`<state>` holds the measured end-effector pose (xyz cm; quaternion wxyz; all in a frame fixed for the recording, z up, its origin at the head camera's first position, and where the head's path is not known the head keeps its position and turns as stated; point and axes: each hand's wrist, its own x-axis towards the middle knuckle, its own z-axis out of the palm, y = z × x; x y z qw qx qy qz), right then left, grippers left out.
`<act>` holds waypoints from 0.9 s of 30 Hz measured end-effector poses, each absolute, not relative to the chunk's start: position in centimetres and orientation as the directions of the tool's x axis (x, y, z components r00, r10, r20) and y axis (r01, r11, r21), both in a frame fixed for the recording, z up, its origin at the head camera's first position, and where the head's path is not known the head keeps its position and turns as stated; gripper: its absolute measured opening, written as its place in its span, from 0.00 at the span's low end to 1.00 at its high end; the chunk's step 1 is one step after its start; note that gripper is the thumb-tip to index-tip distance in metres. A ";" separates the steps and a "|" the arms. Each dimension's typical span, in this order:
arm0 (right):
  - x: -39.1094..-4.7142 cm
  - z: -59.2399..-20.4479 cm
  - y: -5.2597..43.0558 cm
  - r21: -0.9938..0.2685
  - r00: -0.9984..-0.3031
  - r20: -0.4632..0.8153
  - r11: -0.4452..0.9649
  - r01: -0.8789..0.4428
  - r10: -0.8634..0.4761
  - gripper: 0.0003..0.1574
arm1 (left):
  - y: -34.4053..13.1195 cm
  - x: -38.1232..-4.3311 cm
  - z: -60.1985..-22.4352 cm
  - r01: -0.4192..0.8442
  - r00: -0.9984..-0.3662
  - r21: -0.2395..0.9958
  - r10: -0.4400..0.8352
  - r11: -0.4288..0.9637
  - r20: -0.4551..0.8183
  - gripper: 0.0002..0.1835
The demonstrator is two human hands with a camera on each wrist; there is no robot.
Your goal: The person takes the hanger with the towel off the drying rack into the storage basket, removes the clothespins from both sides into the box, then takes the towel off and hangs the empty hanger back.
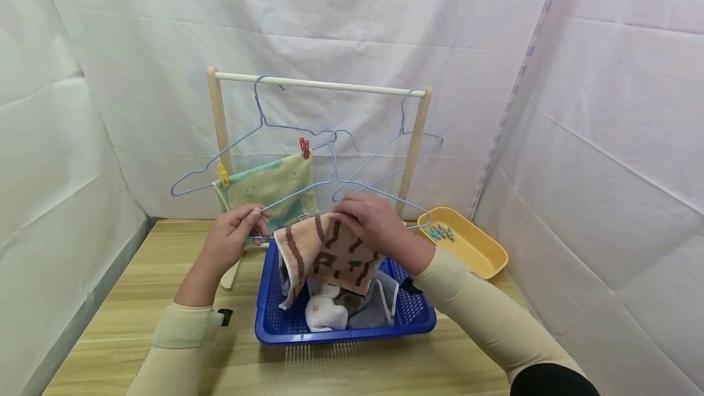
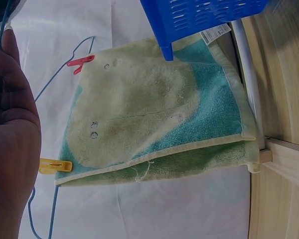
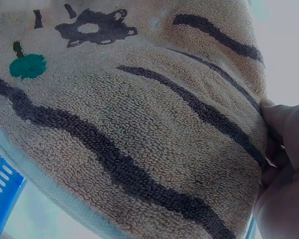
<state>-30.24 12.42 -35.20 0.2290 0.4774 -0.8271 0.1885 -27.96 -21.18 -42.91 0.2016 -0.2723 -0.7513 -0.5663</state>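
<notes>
A striped towel (image 1: pixel 349 252) partly hides the held hanger (image 1: pixel 336 175); both hands (image 1: pixel 231 234) (image 1: pixel 376 223) do likewise.

No legible text; print on white tag (image 2: pixel 216 33) too small

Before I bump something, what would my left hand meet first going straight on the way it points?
Probably the green towel hanging beyond your left hand, though the gap in depth is hard to judge.
</notes>
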 end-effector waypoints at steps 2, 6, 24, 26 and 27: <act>-30.2 -35.0 12.4 -0.093 -0.438 0.561 0.473 -0.876 -0.703 0.06 | -21.2 -28.0 -42.9 0.637 -0.771 0.742 0.181 0.208 0.611 0.16; -30.2 -34.6 12.5 -0.091 -0.435 0.573 0.474 -0.876 -0.694 0.06 | -21.1 -27.9 -42.8 0.638 -0.770 0.740 0.180 0.211 0.612 0.16; -30.4 -32.8 12.7 -0.105 -0.401 0.647 0.445 -0.890 -0.649 0.06 | -21.1 -28.1 -43.2 0.629 -0.777 0.746 0.185 0.218 0.602 0.16; -30.4 -32.7 12.8 -0.102 -0.399 0.654 0.448 -0.888 -0.643 0.06 | -21.1 -28.2 -43.3 0.630 -0.776 0.745 0.185 0.217 0.602 0.16; -30.4 -32.6 12.8 -0.102 -0.398 0.657 0.448 -0.888 -0.640 0.06 | -21.1 -28.2 -43.3 0.631 -0.776 0.745 0.186 0.219 0.603 0.16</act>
